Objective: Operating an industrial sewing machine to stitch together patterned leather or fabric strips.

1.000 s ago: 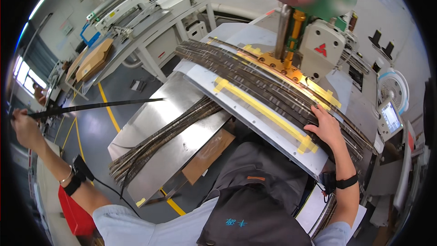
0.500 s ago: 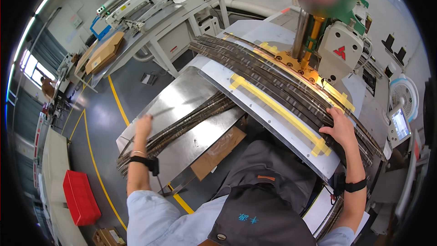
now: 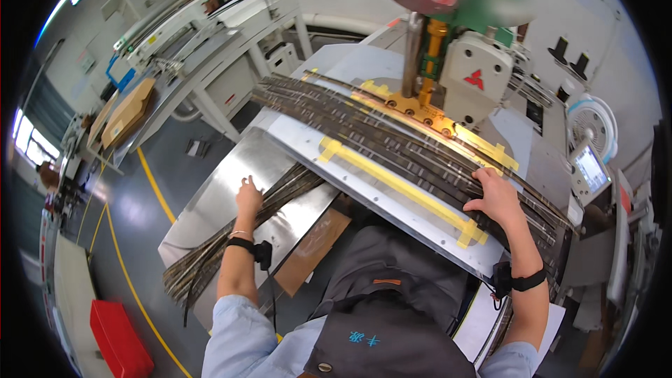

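My left hand [image 3: 248, 196], fingers apart and holding nothing visible, hovers over or touches a metal side plate [image 3: 210, 175] beside a bundle of dark, speckled strips [image 3: 189, 269]. My right hand [image 3: 493, 196] rests with thumb and fingers spread on long rows of similar dark strips [image 3: 371, 133] lying across a pale platform [image 3: 336, 173] marked with yellow tape [image 3: 399, 189]. Behind those rows stands a machine head [image 3: 467, 70] over a gold-coloured clamp bar [image 3: 427, 115], lit along its edge.
A second machine table [image 3: 210, 63] with cardboard panels [image 3: 129, 115] stands behind at left. A red bin [image 3: 119, 339] is on the floor at lower left. A person [image 3: 49, 178] is at the far left. A fan [image 3: 591, 126] and control screen [image 3: 588, 168] are at right.
My left hand has swung from the far left, where it held a long dark strip, inward to the metal plate and is now without it. My right hand stays on the strips.
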The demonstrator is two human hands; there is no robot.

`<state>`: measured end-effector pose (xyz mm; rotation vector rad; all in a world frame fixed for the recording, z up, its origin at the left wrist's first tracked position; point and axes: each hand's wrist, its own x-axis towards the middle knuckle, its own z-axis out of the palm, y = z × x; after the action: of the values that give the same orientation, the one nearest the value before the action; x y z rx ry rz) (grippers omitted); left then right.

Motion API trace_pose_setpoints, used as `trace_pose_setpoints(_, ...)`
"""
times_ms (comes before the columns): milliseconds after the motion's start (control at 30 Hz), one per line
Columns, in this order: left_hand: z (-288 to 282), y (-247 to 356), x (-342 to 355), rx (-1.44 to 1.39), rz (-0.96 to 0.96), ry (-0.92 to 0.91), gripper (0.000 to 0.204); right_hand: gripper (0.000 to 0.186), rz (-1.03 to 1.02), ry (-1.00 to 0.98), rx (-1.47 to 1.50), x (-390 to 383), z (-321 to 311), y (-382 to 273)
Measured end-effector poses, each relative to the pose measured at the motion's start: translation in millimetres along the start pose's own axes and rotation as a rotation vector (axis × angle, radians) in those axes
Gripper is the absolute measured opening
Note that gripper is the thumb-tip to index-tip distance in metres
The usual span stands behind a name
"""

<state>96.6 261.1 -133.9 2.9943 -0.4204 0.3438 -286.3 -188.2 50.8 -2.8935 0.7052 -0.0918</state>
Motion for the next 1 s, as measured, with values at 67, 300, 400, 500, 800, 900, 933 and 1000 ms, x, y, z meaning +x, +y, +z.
trace_pose_setpoints(67, -23.5, 3.8, 28.0, -0.124, 0.018, 0.225, 0.041, 0.071, 0.015, 0.001, 0.002, -6.9, -4.1, 2.3)
trace_pose_setpoints(300, -135.0, 119.2, 78.5, -0.524, 0.482, 0.575, 0.029, 0.070, 0.083, 0.010, 0.033, -16.3, -11.6, 2.1)
trace_pose_setpoints(400, -155.5, 181.2, 72.3, -0.680, 0.794, 0.378, 0.037, 0.072, 0.100, -0.008, 0.020, -17.0, -15.6, -0.4)
trace_pose_setpoints(500, -145.6, 221.5, 70.2, -0.524, 1.060, 0.183, 0.058, 0.072, 0.112, -0.011, 0.009, -16.9, -17.9, -4.0)
trace_pose_setpoints(800, -109.7, 255.9, 91.9, -0.403, 1.222, 0.041, 0.067, 0.062, 0.164, -0.024, 0.073, -5.0, -31.3, -15.9)
trace_pose_setpoints(900, -111.8, 254.8, 92.1, -0.407, 1.214, 0.042, 0.067, 0.041, 0.102, 0.031, 0.175, 25.8, -42.2, -37.5)
trace_pose_setpoints(933, -111.9, 255.9, 90.2, -0.428, 1.202, 0.059, 0.066, 0.032, 0.087, 0.029, 0.129, 38.1, -40.5, -42.3)
trace_pose_setpoints(1000, -113.6, 254.0, 88.8, -0.436, 1.187, 0.039, 0.065, 0.022, 0.060, 0.047, 0.094, 64.2, -37.8, -59.1)
